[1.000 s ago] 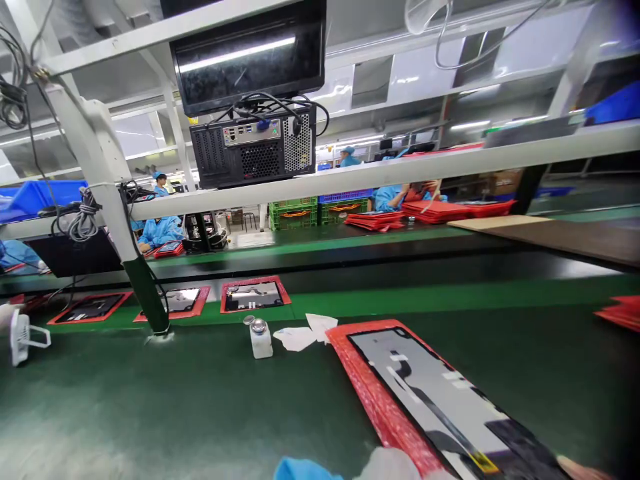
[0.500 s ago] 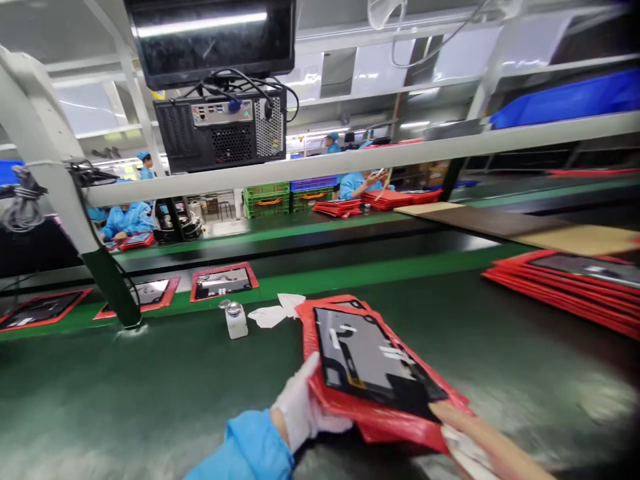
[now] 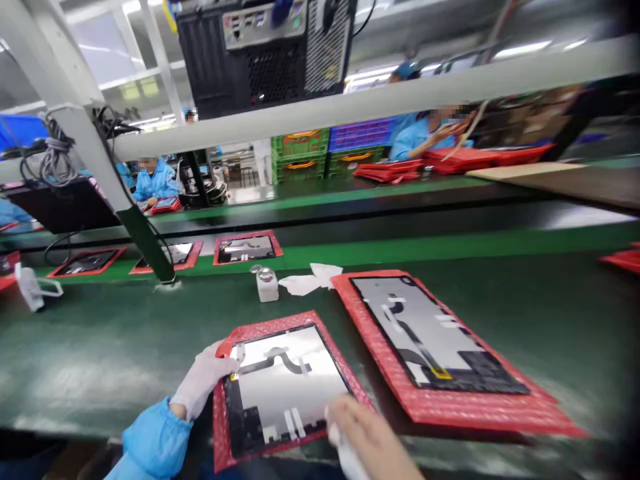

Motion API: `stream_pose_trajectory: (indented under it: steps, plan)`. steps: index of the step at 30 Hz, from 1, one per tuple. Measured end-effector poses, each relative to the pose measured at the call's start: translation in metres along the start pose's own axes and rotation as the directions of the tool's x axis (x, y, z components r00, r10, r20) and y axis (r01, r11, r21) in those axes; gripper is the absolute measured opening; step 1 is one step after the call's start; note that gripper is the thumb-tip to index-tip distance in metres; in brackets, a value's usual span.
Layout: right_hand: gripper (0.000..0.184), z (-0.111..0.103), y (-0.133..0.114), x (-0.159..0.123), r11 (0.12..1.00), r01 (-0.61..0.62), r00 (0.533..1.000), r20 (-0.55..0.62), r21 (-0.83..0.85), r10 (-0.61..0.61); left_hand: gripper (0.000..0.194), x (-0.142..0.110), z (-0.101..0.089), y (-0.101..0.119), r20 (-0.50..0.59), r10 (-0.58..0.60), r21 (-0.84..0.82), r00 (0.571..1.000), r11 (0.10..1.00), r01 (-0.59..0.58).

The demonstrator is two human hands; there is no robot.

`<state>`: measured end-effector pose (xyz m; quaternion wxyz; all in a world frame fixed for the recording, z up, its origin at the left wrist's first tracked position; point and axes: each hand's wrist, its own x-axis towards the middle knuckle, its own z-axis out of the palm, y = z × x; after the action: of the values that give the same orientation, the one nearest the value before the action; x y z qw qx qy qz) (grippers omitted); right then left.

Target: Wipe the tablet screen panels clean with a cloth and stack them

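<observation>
A silvery panel on a red bubble-wrap sheet (image 3: pixel 280 390) lies on the green bench right in front of me. My left hand (image 3: pixel 205 377), in a white glove and blue sleeve, grips its upper-left corner. My right hand (image 3: pixel 363 437), bare and blurred, rests on the sheet's lower-right edge with something white under the fingers. A second, larger panel on red wrap (image 3: pixel 435 347) lies just to the right, untouched.
A small white bottle (image 3: pixel 267 285) and crumpled white wipes (image 3: pixel 310 280) sit behind the panels. More red-wrapped panels (image 3: pixel 246 248) lie on the belt beyond. A white post (image 3: pixel 125 200) stands at left. People in blue work across the line.
The panel I held in the air half a second ago now lies on the bench. A second panel is under my hands, pulled close to the front edge. The view has tilted down.
</observation>
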<state>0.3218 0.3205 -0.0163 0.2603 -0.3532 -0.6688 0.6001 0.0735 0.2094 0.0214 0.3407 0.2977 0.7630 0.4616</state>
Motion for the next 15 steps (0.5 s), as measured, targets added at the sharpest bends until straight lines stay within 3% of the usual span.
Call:
stream_pose_trajectory:
  steps: [2,4,7,9,11,15]
  plan:
    - [0.046,-0.01,-0.003,0.025,1.0,-0.027,0.994,-0.102,0.016,0.028,0.073,-0.014,-0.012,-0.005,-0.217,0.032,0.197,0.976,0.98,0.012]
    - [0.043,-0.015,-0.001,0.043,0.999,-0.04,0.985,-0.169,0.034,0.046,0.068,-0.035,-0.014,-0.007,-0.308,0.084,0.3,0.948,0.954,0.013]
    - [0.042,-0.015,0.013,0.054,0.999,-0.042,0.985,-0.168,0.01,0.043,0.045,-0.058,-0.01,-0.01,-0.173,0.014,0.325,0.985,0.945,0.044]
    - [0.043,-0.016,0.026,0.057,0.999,-0.04,0.99,-0.138,-0.03,0.036,0.043,-0.06,-0.008,-0.01,-0.043,-0.116,0.204,0.992,0.971,0.122]
    - [0.045,-0.019,0.037,0.058,0.997,-0.043,0.993,-0.114,-0.068,0.035,0.045,-0.056,-0.008,-0.004,0.004,-0.206,0.055,0.979,0.977,0.205]
    - [0.048,-0.025,0.04,0.057,0.99,-0.032,0.998,-0.055,-0.139,0.025,0.025,-0.051,-0.002,0.026,-0.045,-0.096,-0.087,0.994,0.992,0.092]
